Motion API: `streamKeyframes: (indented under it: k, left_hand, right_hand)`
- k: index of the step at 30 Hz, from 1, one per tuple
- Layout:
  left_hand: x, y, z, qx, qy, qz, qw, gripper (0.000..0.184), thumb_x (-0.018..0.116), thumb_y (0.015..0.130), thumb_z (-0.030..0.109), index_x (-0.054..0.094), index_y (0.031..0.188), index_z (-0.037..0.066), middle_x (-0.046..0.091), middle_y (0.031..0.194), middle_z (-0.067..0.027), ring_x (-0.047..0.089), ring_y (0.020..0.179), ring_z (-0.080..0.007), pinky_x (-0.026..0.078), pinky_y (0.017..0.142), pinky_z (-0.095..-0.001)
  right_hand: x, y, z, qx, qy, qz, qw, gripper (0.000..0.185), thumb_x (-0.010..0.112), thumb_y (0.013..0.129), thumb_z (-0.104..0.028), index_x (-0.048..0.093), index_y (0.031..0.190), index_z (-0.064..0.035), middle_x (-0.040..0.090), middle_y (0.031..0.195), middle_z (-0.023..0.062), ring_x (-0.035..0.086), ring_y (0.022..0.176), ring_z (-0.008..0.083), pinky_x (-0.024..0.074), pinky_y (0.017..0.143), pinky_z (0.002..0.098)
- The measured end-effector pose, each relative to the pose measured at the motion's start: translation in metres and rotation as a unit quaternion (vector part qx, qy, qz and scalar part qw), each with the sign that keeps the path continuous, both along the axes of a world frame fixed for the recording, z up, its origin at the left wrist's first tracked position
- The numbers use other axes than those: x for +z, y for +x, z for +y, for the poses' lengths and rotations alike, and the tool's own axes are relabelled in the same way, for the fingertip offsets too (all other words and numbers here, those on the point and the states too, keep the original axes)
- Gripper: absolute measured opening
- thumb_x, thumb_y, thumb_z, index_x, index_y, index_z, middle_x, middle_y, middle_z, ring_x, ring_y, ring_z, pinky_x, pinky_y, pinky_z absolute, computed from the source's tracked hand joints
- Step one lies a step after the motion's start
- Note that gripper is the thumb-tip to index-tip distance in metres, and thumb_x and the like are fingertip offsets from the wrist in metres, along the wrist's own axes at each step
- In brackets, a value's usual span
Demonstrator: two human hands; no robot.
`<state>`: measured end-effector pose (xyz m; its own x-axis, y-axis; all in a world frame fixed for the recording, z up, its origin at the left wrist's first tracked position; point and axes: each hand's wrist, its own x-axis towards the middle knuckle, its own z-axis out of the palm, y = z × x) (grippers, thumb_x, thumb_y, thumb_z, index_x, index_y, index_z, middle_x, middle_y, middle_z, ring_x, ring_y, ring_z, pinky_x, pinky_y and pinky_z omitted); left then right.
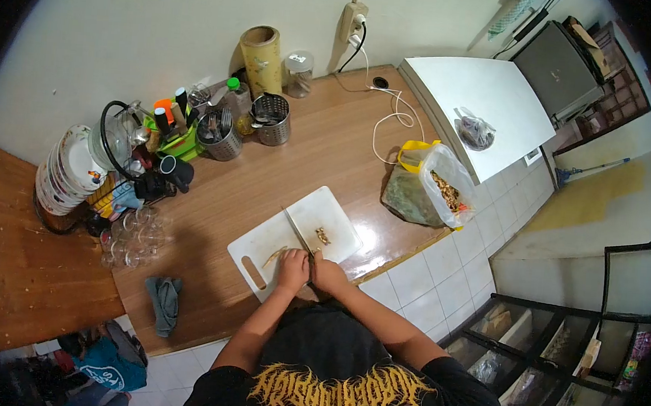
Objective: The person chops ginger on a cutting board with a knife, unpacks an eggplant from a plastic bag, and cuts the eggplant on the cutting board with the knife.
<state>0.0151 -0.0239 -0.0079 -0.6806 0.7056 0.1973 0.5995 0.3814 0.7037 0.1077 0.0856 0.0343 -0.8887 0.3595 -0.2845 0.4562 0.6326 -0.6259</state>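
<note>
A white cutting board point(306, 217) with a slot handle lies at a slant on the wooden table. My right hand point(328, 273) is closed round the handle of a knife point(297, 227), its blade pointing away across the board. Close beside it, my left hand point(293, 267) presses curled fingers onto the board, over the end of a thin pale-brown strip point(273, 257). What lies under those fingers is mostly hidden. To the right of the blade sits a small pile of chopped brown pieces point(323, 237).
A plastic bag point(440, 188) of chopped brown bits stands at the table's right edge. A grey cloth point(162, 305) lies at the left, near upturned glasses point(138, 231). Utensil holders point(271, 124), a dish rack with plates point(79, 159) and a bamboo container point(260, 57) line the back.
</note>
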Motion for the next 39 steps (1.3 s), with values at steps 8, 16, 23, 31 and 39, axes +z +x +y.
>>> streamKeyframes:
  k: [8, 16, 23, 31, 39]
  left_hand:
    - [-0.001, -0.001, -0.002, 0.004, -0.01, -0.034, 0.999, 0.014, 0.064, 0.085, 0.006, 0.057, 0.097, 0.004, 0.064, 0.094, -0.0182, 0.059, 0.094, -0.0411, 0.046, 0.086, -0.0512]
    - [-0.006, -0.001, -0.002, 0.009, -0.015, -0.045, 0.999, 0.015, 0.065, 0.085, 0.007, 0.057, 0.098, 0.005, 0.065, 0.093, -0.0174, 0.059, 0.094, -0.0405, 0.046, 0.086, -0.051]
    - [-0.001, 0.001, 0.001, 0.008, -0.014, -0.022, 1.0, 0.016, 0.064, 0.085, 0.006, 0.056, 0.098, 0.005, 0.064, 0.092, -0.0173, 0.059, 0.093, -0.0403, 0.045, 0.086, -0.0509]
    - [0.004, 0.0, -0.001, 0.005, -0.029, -0.022, 0.999, 0.016, 0.064, 0.084, 0.006, 0.056, 0.098, 0.005, 0.063, 0.093, -0.0176, 0.059, 0.094, -0.0408, 0.045, 0.088, -0.0519]
    - [-0.003, 0.001, -0.006, -0.015, -0.05, -0.015, 0.999, 0.017, 0.061, 0.087, 0.006, 0.059, 0.103, 0.006, 0.065, 0.099, -0.0168, 0.059, 0.1, -0.0388, 0.044, 0.093, -0.0513]
  right_hand:
    - [-0.011, 0.007, -0.004, -0.007, -0.02, -0.024, 0.999, 0.029, 0.048, 0.098, -0.02, 0.043, 0.112, 0.0056, 0.065, 0.073, 0.033, 0.066, 0.067, 0.0498, 0.052, 0.061, 0.0582]
    - [-0.003, 0.006, -0.003, 0.002, -0.031, -0.041, 0.999, 0.029, 0.05, 0.097, -0.019, 0.043, 0.112, 0.0048, 0.065, 0.072, 0.0327, 0.065, 0.067, 0.0497, 0.051, 0.061, 0.059]
    - [0.002, 0.003, 0.003, 0.014, -0.005, -0.045, 0.999, 0.028, 0.049, 0.097, -0.019, 0.043, 0.111, 0.005, 0.065, 0.073, 0.0323, 0.066, 0.068, 0.0495, 0.0514, 0.062, 0.0587]
    - [-0.004, 0.005, -0.004, 0.001, -0.015, -0.043, 0.999, 0.027, 0.046, 0.099, -0.02, 0.043, 0.109, 0.0045, 0.065, 0.073, 0.0326, 0.066, 0.069, 0.0499, 0.0514, 0.063, 0.0587]
    - [-0.001, 0.005, -0.004, 0.004, -0.021, -0.03, 0.999, 0.027, 0.047, 0.098, -0.019, 0.044, 0.11, 0.0048, 0.065, 0.073, 0.032, 0.066, 0.068, 0.0496, 0.0518, 0.063, 0.0581]
